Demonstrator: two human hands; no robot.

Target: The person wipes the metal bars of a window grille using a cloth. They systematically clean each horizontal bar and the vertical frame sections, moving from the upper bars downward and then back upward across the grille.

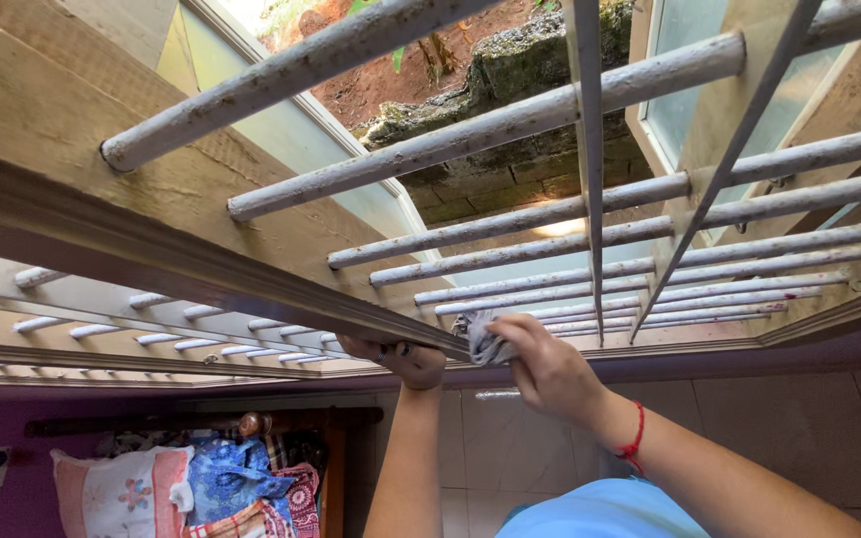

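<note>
The right hand [550,371] has its grip closed tight around a bunched grey cloth [482,339], pressing it against the wooden window frame [251,289] just where the painted bars [510,224] meet the wood. Just left of it, the left hand [406,359] has its grip curled shut over the edge of the same frame, fingers hooked on the lip and holding nothing else. Above and beyond both grips the white bars and two thin cross rods [590,169] crowd the opening, while far below the left grip patterned cushions [191,493] lie piled against a purple wall [2,418].
</note>
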